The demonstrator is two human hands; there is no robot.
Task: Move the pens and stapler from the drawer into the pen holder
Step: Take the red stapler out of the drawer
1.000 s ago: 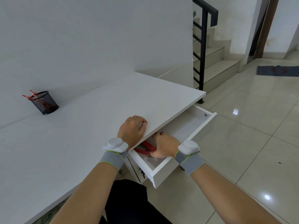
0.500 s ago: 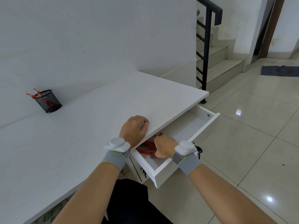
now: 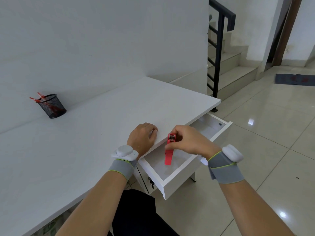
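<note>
My right hand (image 3: 189, 142) holds a red stapler (image 3: 170, 149) above the open white drawer (image 3: 179, 181), lifted clear of the drawer floor with its front end pointing up. The visible drawer floor is bare. My left hand (image 3: 142, 137) rests flat on the desk's edge just left of the drawer, fingers together, holding nothing. A black mesh pen holder (image 3: 51, 106) stands far left on the desk near the wall, with red pens (image 3: 40, 97) sticking out of it.
The white desk (image 3: 93, 133) runs along a white wall. To the right lie a glossy tiled floor, a black stair railing (image 3: 219, 53) and steps. Keys (image 3: 151, 182) hang in a lock below the drawer.
My right hand has come up out of the drawer with the red stapler in its fingers. My left hand has stayed on the desk edge.
</note>
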